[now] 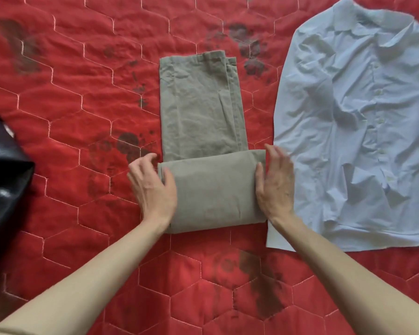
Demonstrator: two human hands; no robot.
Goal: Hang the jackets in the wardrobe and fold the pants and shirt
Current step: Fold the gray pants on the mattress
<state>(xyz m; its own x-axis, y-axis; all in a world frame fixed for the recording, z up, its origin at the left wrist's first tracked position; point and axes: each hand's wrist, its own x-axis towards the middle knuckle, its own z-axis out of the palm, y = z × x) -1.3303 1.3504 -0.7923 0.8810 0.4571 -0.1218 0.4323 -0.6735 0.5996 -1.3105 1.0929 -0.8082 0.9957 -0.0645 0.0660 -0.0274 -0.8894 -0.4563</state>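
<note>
Olive-grey pants (203, 112) lie lengthwise on the red quilt, their near end folded over into a thick block. My left hand (153, 187) presses flat against the block's left edge, thumb resting on the fabric. My right hand (275, 184) presses its right edge, fingers spread and pointing away from me. Neither hand grips anything. A crumpled light blue button shirt (356, 122) lies spread out to the right of the pants, collar at the far end. A shiny black jacket (3, 180) pokes in at the left edge.
The red quilted bedspread (82, 93) with hexagon stitching and dark printed patches covers the whole surface. The shirt's near hem lies just under my right wrist. Bare quilt separates the pants from the black jacket.
</note>
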